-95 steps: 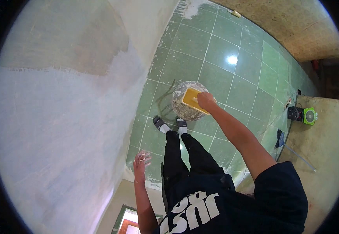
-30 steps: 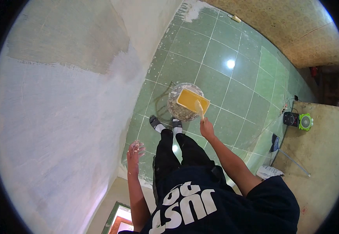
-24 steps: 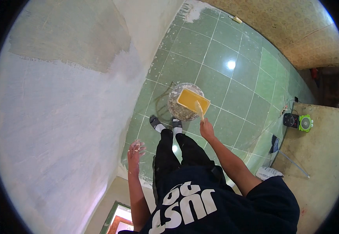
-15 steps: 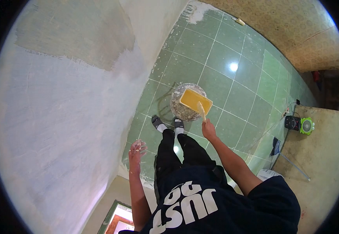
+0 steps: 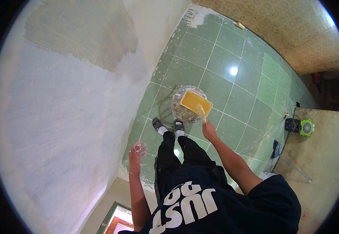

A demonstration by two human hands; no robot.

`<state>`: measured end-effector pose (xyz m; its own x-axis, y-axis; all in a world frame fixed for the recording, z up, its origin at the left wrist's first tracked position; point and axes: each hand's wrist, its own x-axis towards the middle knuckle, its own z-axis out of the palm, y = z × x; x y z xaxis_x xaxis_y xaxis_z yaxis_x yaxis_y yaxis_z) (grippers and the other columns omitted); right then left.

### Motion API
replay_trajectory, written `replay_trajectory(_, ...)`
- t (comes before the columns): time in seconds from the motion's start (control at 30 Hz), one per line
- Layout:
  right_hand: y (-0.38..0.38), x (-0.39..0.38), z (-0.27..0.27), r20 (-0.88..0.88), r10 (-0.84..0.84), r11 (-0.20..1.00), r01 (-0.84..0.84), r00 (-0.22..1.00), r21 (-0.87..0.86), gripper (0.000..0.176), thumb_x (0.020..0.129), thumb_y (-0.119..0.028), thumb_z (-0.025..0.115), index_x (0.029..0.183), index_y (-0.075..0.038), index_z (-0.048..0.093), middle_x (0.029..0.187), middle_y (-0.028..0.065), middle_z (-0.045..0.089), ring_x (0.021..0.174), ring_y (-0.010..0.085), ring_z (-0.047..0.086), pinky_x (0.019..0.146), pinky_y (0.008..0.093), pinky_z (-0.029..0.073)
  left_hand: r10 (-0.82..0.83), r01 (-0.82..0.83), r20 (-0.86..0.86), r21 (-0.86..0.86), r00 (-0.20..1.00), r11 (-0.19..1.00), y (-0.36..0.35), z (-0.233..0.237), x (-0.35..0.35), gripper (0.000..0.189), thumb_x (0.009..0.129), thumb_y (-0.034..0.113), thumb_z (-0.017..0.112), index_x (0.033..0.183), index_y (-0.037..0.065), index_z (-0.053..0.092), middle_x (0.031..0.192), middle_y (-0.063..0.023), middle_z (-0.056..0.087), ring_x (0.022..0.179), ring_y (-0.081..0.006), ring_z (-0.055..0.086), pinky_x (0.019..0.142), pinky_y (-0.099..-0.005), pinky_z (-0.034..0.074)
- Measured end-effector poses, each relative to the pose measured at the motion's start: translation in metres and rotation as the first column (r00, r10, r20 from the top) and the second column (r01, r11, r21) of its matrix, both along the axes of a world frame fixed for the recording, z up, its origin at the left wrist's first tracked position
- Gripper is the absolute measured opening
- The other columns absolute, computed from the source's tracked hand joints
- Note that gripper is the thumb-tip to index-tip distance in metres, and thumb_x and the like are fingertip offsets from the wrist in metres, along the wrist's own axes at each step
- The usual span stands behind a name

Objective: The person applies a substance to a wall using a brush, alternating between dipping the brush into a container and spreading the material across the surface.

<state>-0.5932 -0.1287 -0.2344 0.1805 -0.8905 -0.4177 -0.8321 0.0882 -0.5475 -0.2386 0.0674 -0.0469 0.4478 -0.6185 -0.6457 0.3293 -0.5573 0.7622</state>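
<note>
My right hand [image 5: 209,130] is closed around the handle of a whitish, smeared tool [image 5: 201,112], whose far end reaches over a yellow rectangular tray [image 5: 193,100]. The tray lies tilted across a round, plaster-spattered bucket or stand [image 5: 183,111] on the floor; which of the two it is I cannot tell. My left hand [image 5: 137,151] hangs beside the wall with its fingers apart and bent, smeared with white material and holding nothing.
A partly coated wall [image 5: 72,113] rises on the left. Green tiles [image 5: 224,93] cover the floor. At the right are a green fan-like device [image 5: 307,127], a black box [image 5: 292,124] and a long-handled brush [image 5: 276,149]. My feet stand just below the bucket or stand.
The view has shifted slightly, so the floor and bucket or stand sit a little lower. Both hands keep nearly the same pose, and the tool remains over the tray.
</note>
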Motion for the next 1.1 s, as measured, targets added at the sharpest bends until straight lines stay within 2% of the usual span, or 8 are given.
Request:
replay_trajectory(0.43,-0.002,0.004,0.005,-0.046,-0.015,1.0,0.015,0.999,-0.017,0.031,0.101,-0.028,0.046,0.099,0.003,0.05,0.084,0.0318,0.063,0.082,0.0534,0.061,0.073,0.063,0.046,0.012,-0.012,-0.007,0.002,1.0,1.0,0.007,0.0,-0.002,0.052,0.097,0.042,0.058,0.136,0.009,0.054,0.121,-0.0119,0.064,0.106,-0.0241,0.064,0.09,-0.0399,0.05)
replay_trajectory(0.5,-0.001,0.006,0.005,-0.024,-0.015,0.997,0.013,1.0,-0.078,0.031,0.101,-0.028,0.047,0.099,0.003,0.05,0.083,0.0319,0.063,0.08,0.0535,0.061,0.072,0.063,0.046,0.015,-0.015,-0.003,-0.003,1.0,1.0,0.007,0.0,-0.001,0.052,0.097,0.043,0.058,0.136,0.009,0.054,0.121,-0.012,0.064,0.106,-0.0242,0.064,0.09,-0.0399,0.05)
replay_trajectory(0.83,-0.005,0.003,-0.001,-0.033,-0.03,0.997,0.027,0.999,-0.076,0.033,0.102,-0.029,0.046,0.095,0.003,0.053,0.08,0.0315,0.063,0.077,0.0535,0.06,0.07,0.0627,0.045,0.013,-0.013,0.007,-0.011,1.0,1.0,0.003,0.005,-0.003,0.053,0.097,0.044,0.058,0.136,0.008,0.054,0.122,-0.0127,0.064,0.108,-0.0245,0.063,0.091,-0.0412,0.051)
replay_trajectory(1.03,-0.006,0.002,0.005,-0.022,-0.026,0.998,0.024,0.999,-0.061,0.033,0.102,-0.029,0.045,0.097,0.002,0.054,0.083,0.031,0.063,0.083,0.0518,0.061,0.073,0.0608,0.046,0.015,-0.015,0.011,0.007,1.0,1.0,-0.001,0.007,-0.003,0.052,0.097,0.043,0.058,0.136,0.008,0.054,0.122,-0.0131,0.064,0.107,-0.0247,0.064,0.09,-0.0407,0.051)
replay_trajectory(1.1,-0.006,0.001,0.008,-0.028,-0.017,0.998,0.015,0.999,-0.066,0.031,0.101,-0.028,0.047,0.102,0.003,0.051,0.091,0.0305,0.063,0.087,0.0511,0.061,0.074,0.0603,0.047,0.018,-0.018,0.013,0.014,1.0,1.0,-0.002,0.007,-0.004,0.052,0.097,0.043,0.058,0.135,0.008,0.054,0.121,-0.0131,0.064,0.107,-0.0247,0.064,0.09,-0.0408,0.051)
